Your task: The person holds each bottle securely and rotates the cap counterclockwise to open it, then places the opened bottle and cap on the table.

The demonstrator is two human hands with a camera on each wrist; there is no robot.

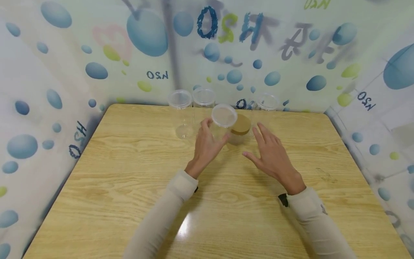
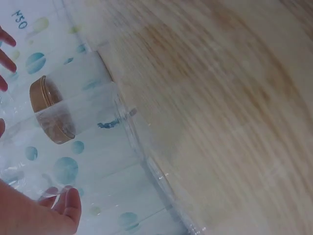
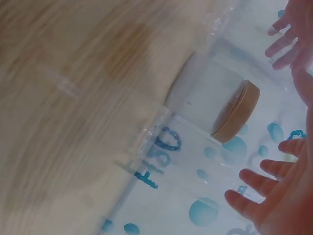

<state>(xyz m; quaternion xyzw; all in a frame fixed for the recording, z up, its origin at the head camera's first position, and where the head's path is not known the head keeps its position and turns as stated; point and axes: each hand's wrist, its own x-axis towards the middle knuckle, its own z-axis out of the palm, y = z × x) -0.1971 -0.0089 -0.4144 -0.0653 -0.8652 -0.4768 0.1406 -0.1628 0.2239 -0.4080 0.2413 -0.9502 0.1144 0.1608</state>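
Gripping a clear, pale-lidded jar (image 1: 224,116), the left hand (image 1: 207,143) has its thumb and fingers round opposite sides, while the right hand (image 1: 273,154) is spread wide with nothing in its grasp; whether its fingertips brush the right-end jar (image 1: 267,101), I cannot tell. The held jar is toward the back of the wooden table (image 1: 113,180), in front and to the left of a brown-lidded jar (image 1: 240,124). On its other side are the left-end jar (image 1: 180,99) and a neighbouring clear jar (image 1: 204,95), side by side near the patterned wall (image 1: 187,50).

I'd judge the work well advanced but unfinished: all five jars look lidded, four stand upright in a loose group, and what is left seems to concern the one in the left hand, not yet let go.

The head view gives the whole group, yet mostly loses the brown-lidded jar's body beneath its top. Both wrist views catch that clear body from the side, its foot on the table. The left wrist view has the held jar overlapping it; the right wrist view shows a gap between it and the right hand
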